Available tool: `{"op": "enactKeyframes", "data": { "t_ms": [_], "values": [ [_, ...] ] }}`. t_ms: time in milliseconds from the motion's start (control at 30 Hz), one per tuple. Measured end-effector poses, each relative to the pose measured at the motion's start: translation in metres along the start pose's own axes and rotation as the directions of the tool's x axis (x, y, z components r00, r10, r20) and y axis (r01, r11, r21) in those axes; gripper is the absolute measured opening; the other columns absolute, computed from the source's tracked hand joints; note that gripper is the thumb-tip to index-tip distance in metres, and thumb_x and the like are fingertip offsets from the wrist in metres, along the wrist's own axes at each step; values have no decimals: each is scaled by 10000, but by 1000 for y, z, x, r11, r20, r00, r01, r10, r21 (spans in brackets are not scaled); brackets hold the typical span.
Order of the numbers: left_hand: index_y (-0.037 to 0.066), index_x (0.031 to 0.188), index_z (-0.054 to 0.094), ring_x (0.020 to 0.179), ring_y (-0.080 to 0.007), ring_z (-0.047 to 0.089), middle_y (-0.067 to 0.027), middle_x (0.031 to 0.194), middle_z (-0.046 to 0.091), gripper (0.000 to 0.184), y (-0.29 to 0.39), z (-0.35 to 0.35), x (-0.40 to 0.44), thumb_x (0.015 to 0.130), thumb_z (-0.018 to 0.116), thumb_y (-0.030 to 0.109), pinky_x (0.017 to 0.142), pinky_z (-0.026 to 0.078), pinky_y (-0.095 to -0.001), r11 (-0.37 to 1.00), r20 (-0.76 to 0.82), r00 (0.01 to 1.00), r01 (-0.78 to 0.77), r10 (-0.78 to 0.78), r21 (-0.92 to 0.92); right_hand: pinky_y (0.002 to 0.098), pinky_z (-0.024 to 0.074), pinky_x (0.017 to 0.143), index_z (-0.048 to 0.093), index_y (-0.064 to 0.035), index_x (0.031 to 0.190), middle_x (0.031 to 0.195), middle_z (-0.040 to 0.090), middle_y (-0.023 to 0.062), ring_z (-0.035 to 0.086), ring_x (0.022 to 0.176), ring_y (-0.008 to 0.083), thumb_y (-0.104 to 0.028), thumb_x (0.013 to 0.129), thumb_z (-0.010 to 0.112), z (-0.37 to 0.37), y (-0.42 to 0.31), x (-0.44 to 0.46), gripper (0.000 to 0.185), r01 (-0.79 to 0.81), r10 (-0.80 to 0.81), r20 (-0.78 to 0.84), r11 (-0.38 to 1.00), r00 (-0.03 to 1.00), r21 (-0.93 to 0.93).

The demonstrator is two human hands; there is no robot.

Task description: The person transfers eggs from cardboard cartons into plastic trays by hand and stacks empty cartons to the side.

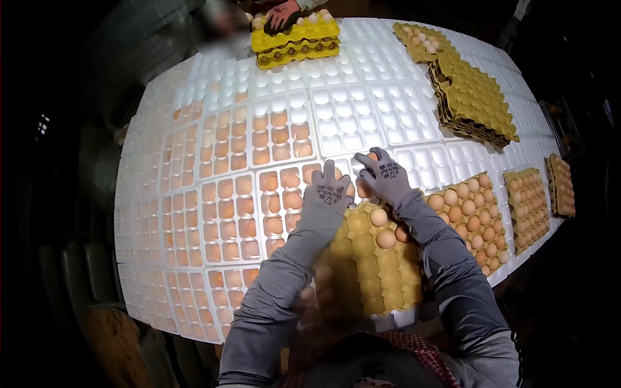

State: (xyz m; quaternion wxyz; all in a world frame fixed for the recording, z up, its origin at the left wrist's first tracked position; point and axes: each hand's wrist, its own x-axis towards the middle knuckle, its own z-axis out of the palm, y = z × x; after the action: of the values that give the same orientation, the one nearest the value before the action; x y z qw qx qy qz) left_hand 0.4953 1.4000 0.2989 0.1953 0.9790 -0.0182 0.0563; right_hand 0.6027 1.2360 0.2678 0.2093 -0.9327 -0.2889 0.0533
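As the right hand (389,176) lightly clasps an egg (372,156) over a white tray (349,123), the left hand's (328,189) grip unclear, the light, seemingly brittle shell favors gentle fingertips around its sides.

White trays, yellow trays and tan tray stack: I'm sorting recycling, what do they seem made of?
White trays: smooth plastic or foam, by soft sheen in their cells. Yellow trays: probably smooth plastic, by bright, even colour. Tan tray stack: likely matt moulded pulp; its surface looks dull.
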Motion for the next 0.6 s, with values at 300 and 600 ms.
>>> {"op": "enactKeyframes", "data": {
  "t_ms": [300, 600],
  "values": [
    [81, 1239, 583, 1011, -340, 627, -140, 1208, 575, 420, -53, 54, 51, 907, 550, 336, 858, 504, -476, 997, 93, 993, -72, 70, 20, 434, 444, 1001, 602, -97, 1209, 1274, 572, 142, 493, 1222, 348, -230, 918, 556, 33, 32, 97, 323, 526, -626, -218, 761, 749, -378],
    [120, 1450, 404, 1383, -393, 355, -157, 1497, 408, 511, -88, 81, 144, 969, 492, 266, 1141, 265, -526, 990, -174, 981, 70, -91, -125, 359, 503, 892, 615, -52, 1252, 1160, 655, 117, 626, 1036, 269, -220, 925, 596, -73, -8, -45, 369, 1, 101, -161, 847, 982, 531]
  ]
}}
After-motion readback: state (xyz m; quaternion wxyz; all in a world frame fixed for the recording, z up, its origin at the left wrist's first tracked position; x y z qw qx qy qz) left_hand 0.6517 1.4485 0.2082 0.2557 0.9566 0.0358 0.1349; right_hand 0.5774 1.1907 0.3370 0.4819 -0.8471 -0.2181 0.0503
